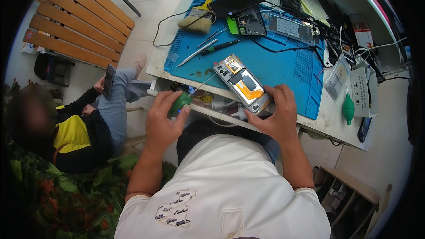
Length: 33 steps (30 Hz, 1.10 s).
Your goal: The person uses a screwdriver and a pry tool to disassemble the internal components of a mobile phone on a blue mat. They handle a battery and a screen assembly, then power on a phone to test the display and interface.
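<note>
Seemingly, the phone overhangs one edge of the mat.

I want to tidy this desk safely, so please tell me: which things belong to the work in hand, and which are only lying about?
In use:
Opened phone, in the right hand
Green tool, in the left hand

Seemingly just lying about:
Brush
Black panel
Black tool
Green bulb
</note>
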Tool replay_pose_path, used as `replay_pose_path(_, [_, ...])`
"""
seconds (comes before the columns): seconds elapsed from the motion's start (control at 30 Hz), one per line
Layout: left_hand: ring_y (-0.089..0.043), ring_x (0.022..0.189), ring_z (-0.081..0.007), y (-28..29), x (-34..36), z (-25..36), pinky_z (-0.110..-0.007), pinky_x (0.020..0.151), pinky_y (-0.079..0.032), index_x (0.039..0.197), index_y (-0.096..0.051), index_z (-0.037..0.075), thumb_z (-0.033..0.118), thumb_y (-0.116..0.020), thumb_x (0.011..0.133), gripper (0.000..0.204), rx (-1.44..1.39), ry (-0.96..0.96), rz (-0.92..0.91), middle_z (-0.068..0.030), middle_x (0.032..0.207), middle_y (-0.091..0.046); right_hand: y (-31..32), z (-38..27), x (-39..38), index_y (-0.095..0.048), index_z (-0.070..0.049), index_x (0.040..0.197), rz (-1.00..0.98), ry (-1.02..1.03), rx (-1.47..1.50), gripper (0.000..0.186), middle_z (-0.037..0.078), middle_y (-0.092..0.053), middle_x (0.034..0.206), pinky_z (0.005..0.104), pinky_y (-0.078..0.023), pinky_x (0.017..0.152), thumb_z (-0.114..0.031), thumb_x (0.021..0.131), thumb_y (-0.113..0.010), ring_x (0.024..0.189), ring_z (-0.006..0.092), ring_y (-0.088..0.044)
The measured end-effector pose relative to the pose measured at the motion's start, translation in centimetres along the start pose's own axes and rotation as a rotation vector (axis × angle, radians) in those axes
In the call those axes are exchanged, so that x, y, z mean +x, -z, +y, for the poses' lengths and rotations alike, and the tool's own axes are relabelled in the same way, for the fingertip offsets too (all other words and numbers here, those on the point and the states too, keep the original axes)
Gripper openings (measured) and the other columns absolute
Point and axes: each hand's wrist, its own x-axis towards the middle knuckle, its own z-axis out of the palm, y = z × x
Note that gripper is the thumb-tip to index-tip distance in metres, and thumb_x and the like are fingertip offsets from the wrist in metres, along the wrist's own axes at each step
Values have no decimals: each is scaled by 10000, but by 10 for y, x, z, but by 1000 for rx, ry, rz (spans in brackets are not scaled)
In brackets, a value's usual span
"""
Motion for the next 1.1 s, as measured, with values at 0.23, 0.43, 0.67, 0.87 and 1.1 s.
replay_pose_path(0.23, [-765,1056,-374,1,8,-6,-407,911,-611,1298,-778,-8,165,-874,939,410,30,6,13,-194,1229,-725,1,0,0,-729,28,1228,3,5,-5,736,164,-645,1093,462,-525,872,-365,671,-1007,1002,341,-626])
replay_pose_path(0.43, [-738,1086,-342,2,7,-3,-387,955,-590,1332,-773,-18,153,-884,952,431,-6,42,-20,-212,1238,-715,-1,2,-2,-730,24,1241,13,3,-12,755,166,-649,1111,465,-528,879,-369,661,-1011,1008,347,-626])
replay_pose_path(0.67, [-739,1093,-345,4,1,-1,-393,960,-591,1332,-775,-17,160,-892,947,440,11,-9,-58,-212,1228,-712,0,2,-2,-731,27,1237,10,2,-15,757,163,-649,1116,459,-521,868,-371,658,-1014,1000,342,-622])
replay_pose_path(0.87, [-741,1085,-344,3,2,-2,-388,957,-593,1330,-774,-21,145,-892,940,440,16,16,-38,-211,1221,-713,2,-1,-2,-725,32,1254,-11,-11,-30,744,166,-660,1136,455,-555,896,-324,666,-1012,1034,340,-653])
replay_pose_path(1.1, [-745,1090,-346,6,2,2,-392,962,-595,1337,-768,-18,136,-897,928,455,35,6,-90,-206,1242,-715,-2,2,-3,-731,26,1238,34,30,-36,761,161,-649,1120,456,-513,866,-368,653,-1017,996,335,-617])
